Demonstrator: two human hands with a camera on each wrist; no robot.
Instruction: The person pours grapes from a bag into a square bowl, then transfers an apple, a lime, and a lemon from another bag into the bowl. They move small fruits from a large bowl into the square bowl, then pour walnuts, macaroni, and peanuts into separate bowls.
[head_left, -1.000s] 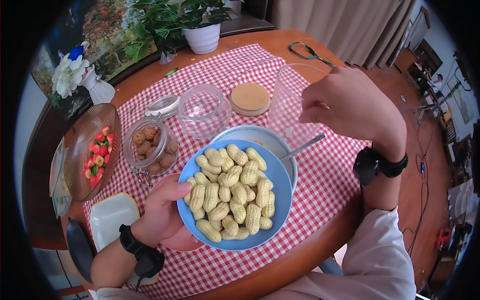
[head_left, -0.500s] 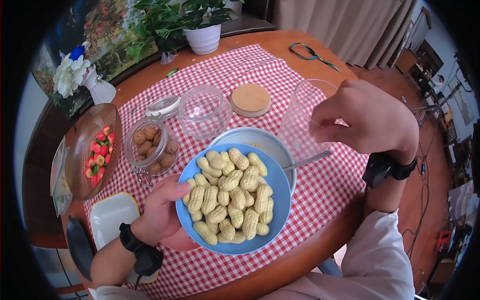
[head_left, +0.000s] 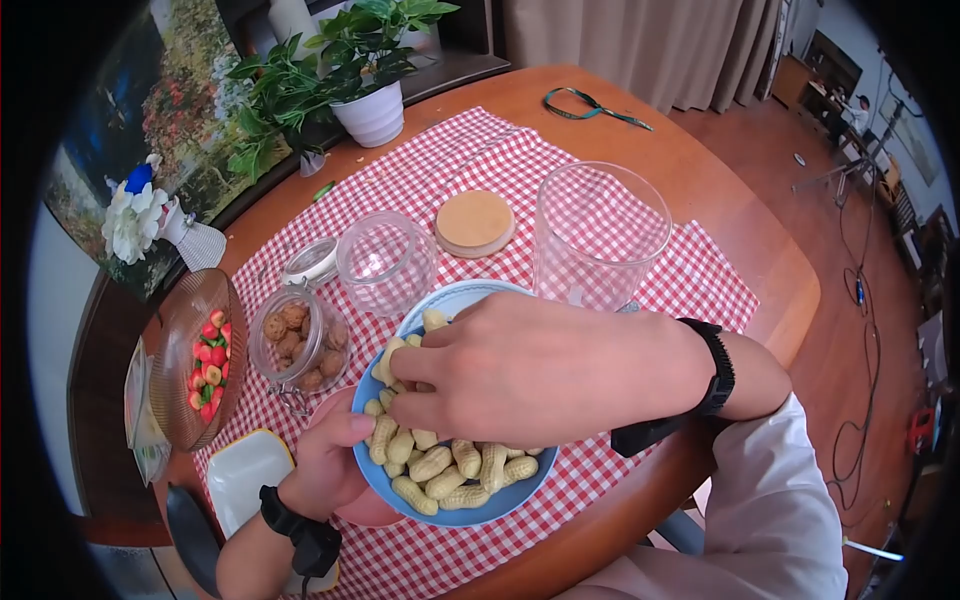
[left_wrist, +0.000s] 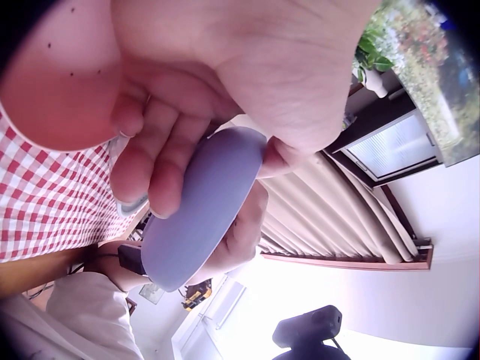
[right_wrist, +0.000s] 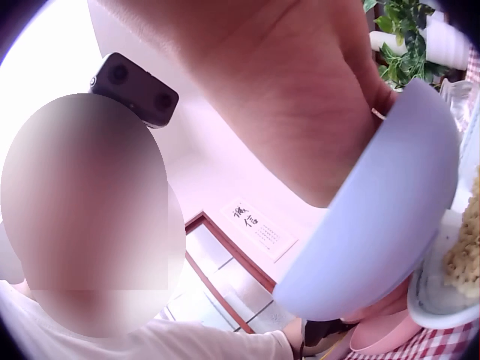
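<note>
A blue bowl [head_left: 487,506] full of peanuts [head_left: 450,468] is held just above the checked cloth. My left hand [head_left: 340,445] grips its left rim, thumb on top and fingers underneath [left_wrist: 154,169] the bowl [left_wrist: 202,214]. My right hand [head_left: 420,385] reaches in from the right, with its fingers curled down round some peanuts at the bowl's far left side. It hides much of the pile. In the right wrist view only the palm [right_wrist: 300,97] and the bowl's outer wall [right_wrist: 375,225] show. A tall clear jar [head_left: 600,235] stands open behind the bowl.
A white bowl [head_left: 455,296] sits under the blue one, a pink bowl [head_left: 350,492] beneath my left hand. Behind are a wooden lid [head_left: 474,222], a small glass jar [head_left: 385,262] and a walnut jar [head_left: 300,335]. A brown dish [head_left: 205,355] and white dish [head_left: 240,478] lie left, a potted plant [head_left: 370,112] at the back.
My right hand came away from above the tall jar and dropped into the blue bowl onto the peanuts. The left hand kept hold of the bowl.
</note>
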